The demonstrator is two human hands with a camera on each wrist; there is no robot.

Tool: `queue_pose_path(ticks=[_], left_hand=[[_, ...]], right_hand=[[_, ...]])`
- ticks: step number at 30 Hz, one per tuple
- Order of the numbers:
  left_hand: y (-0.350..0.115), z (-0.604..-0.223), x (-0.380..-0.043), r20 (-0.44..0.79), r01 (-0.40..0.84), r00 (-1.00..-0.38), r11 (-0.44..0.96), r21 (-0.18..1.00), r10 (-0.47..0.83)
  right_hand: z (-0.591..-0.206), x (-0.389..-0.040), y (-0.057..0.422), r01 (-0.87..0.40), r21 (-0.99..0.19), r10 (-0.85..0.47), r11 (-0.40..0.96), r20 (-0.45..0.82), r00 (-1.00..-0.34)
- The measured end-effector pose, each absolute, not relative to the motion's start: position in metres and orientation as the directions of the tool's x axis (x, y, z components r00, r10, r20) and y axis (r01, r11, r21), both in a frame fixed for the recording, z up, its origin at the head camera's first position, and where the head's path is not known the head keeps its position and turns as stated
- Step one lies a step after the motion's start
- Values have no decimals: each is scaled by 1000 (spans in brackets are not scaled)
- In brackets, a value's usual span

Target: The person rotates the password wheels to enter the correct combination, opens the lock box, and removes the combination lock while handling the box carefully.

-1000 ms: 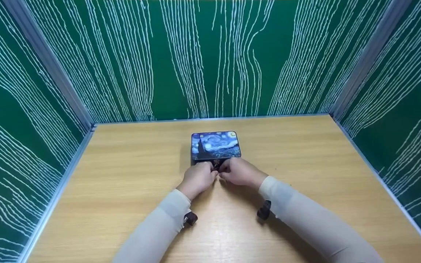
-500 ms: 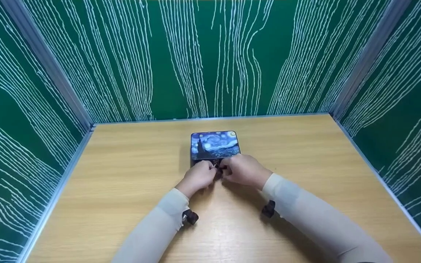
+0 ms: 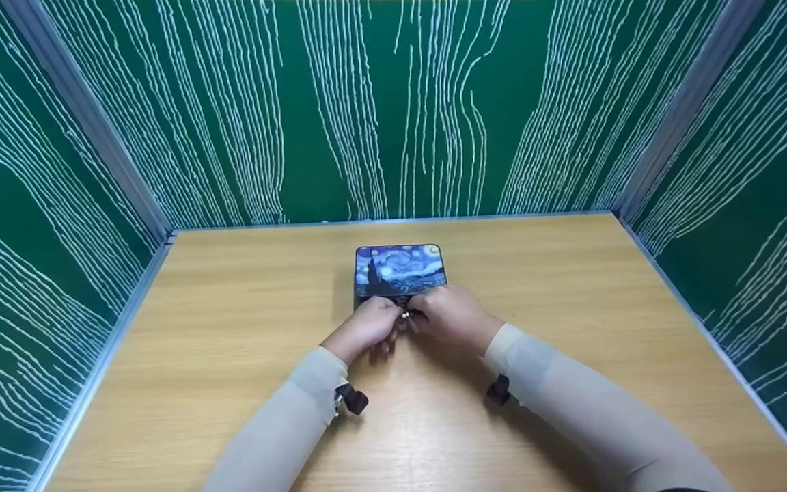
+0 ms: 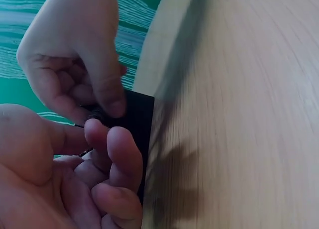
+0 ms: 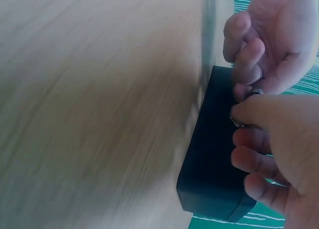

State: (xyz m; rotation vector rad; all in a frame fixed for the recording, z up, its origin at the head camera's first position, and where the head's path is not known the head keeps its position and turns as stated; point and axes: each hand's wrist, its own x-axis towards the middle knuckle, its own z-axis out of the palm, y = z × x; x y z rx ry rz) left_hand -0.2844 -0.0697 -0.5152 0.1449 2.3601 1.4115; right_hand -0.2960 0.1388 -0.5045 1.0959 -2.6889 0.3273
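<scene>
A box (image 3: 400,270) with dark sides and a swirling blue night-sky painting on its lid stands on the table, lid down. Both hands meet at the middle of its front side. Between them shows a small shiny metal piece (image 3: 405,315), mostly covered by fingers; I cannot tell its kind. My right hand (image 3: 455,316) pinches it between thumb and forefinger, as the right wrist view shows at the thumb (image 5: 249,112). My left hand (image 3: 366,322) pinches at the same piece from the left, its other fingers (image 4: 117,204) loosely bent below.
The wooden table (image 3: 243,287) runs back to a green wall (image 3: 325,137) with wavy white lines. Similar panels rise at left and right, joined by grey corner posts (image 3: 673,116). A small dark device (image 3: 352,400) sits on the left wrist, another (image 3: 498,391) on the right.
The fingers have shifted slightly at the box's front; the left hand's lower fingers now show beneath it, and the shiny metal shows between the hands. The box stays in place.
</scene>
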Motion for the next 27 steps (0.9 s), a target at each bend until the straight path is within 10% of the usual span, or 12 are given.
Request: queue_pose_path(ticks=[14,27], left_hand=[[-82,-499,-291,271,432,-900,787,441,342],[-85,-514,-308,189,421,-904,715,559,384]], right_hand=[[-502,-309,153,-718,-159,-637,677,363,-681],[-505,-317,157,-586,-528,-577,615,206,-790]])
